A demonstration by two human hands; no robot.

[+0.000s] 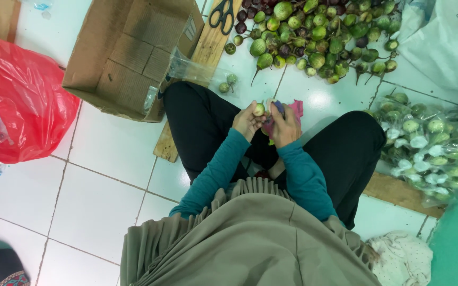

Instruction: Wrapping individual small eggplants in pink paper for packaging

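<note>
I sit on a white tiled floor with my legs crossed. My left hand (246, 121) holds a small round green eggplant (260, 109) at its fingertips. Close beside it, my right hand (284, 126) grips a small tool with a blue handle (278, 107) and a pink cloth (295, 109) that hangs under the fingers. The two hands nearly touch above my lap. Whether the tool's tip touches the eggplant I cannot tell.
A heap of small green and purple eggplants (319, 37) lies ahead, with black scissors (221, 15) on a wooden board (208, 47). An open cardboard box (128, 53) and red plastic bag (17, 100) sit left. Clear bags of eggplants (430, 148) lie right.
</note>
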